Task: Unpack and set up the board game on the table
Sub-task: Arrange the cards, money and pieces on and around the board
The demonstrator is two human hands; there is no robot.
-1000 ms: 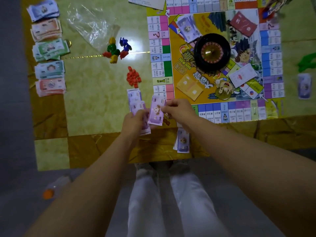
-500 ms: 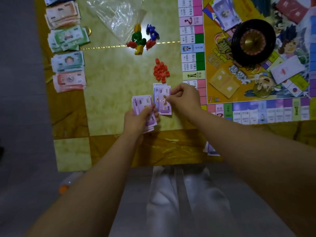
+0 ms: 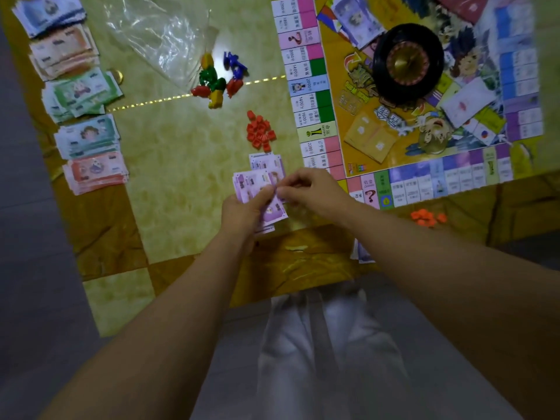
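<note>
Left hand (image 3: 242, 213): gripping a fan of purple banknotes (image 3: 251, 180), just off the game board's (image 3: 312, 86) near-left corner.
Right hand (image 3: 312, 189): fingers curled, pinching the top note of that fan.
Purple pile (image 3: 266, 161): flat on the tabletop (image 3: 181, 165), beside the board's left edge.
Red houses (image 3: 259, 132): heaped left of the board.

A single view, worn on the person's head (wide-angle, so straight edges bow). It faces forward and steeply down onto the worktop (image 3: 181, 177), close enough to read numerals on the game board (image 3: 424, 183), which runs off at upper right. The person's lap (image 3: 318, 344) fills the bottom.
</note>
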